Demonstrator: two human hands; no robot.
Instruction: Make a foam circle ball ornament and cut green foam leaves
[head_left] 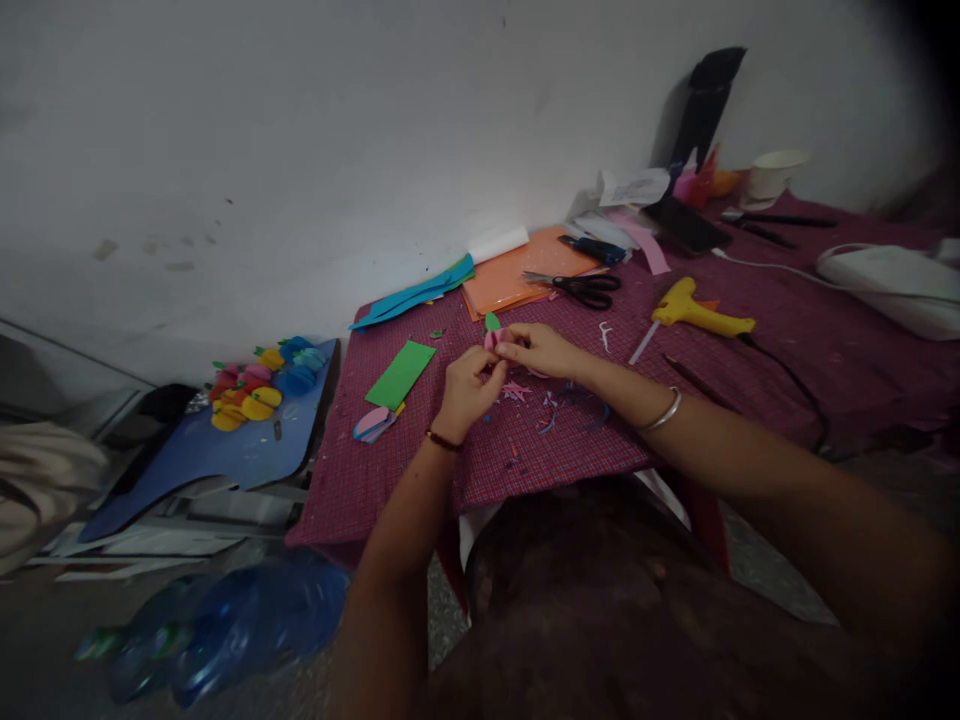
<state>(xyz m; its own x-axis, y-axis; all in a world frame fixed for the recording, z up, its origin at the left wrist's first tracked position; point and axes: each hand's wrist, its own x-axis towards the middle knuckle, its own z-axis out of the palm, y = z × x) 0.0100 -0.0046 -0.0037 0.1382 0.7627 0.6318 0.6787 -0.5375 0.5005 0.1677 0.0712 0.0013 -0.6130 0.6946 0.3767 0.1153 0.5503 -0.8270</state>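
Note:
My left hand and my right hand meet over the maroon checked tablecloth. Both are closed in a pinch on a small pink paper piece with a green leaf held between them. Pink and blue paper scraps lie on the cloth just below my hands. A green paper rectangle and a few pink and blue cut-outs lie to the left of my left hand.
Black scissors rest on orange sheets. A yellow glue gun with its cord lies to the right. Blue paper strips, a white cup and a white device stand farther back. Coloured paper fruits sit on a blue board at the left.

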